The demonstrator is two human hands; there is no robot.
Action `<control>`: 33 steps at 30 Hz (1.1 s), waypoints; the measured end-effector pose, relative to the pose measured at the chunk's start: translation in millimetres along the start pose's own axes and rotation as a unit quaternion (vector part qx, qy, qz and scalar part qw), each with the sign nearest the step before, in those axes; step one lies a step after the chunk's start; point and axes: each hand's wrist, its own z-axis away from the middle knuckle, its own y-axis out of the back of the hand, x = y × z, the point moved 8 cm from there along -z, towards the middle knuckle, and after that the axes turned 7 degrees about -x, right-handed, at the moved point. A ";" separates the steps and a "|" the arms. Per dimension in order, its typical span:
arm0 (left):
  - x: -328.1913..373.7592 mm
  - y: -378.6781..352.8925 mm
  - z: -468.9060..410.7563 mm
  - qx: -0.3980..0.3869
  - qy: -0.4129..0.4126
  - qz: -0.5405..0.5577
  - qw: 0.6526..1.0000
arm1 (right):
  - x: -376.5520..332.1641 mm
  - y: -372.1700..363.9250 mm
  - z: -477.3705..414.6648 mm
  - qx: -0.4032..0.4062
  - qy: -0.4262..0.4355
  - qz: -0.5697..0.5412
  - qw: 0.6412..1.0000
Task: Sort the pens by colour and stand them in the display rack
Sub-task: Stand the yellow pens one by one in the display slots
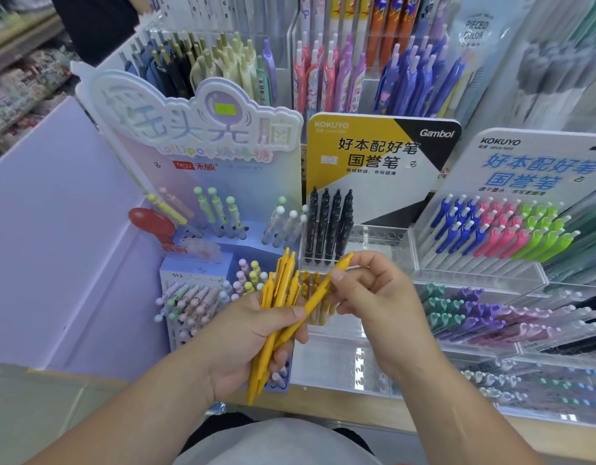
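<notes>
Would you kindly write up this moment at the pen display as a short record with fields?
Left hand: grips a bundle of yellow pens
Right hand: pinches a single yellow pen near its upper end, the pen slanting across the bundle
Rack ahead: clear rack holds black pens on its left; the holes to their right are unfilled
Neighbouring rack: blue, pink and green pens grouped by colour
Task status: the yellow pens in hand are not yet stood in a rack
</notes>
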 end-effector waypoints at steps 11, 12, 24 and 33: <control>6.6 5.1 -7.5 0.064 -0.036 -0.081 0.994 | 0.8 13.0 7.0 0.072 -0.004 -0.014 0.997; 7.3 5.1 -8.2 0.066 -0.036 -0.091 0.993 | 0.9 13.4 7.4 0.075 0.000 -0.010 0.997; 3.6 12.6 -13.1 0.050 -0.023 0.033 0.998 | -35.8 45.4 9.7 0.057 0.137 0.194 0.970; -1.8 19.5 -12.9 0.058 -0.008 0.132 0.990 | 4.9 25.7 8.2 0.029 0.200 0.422 0.884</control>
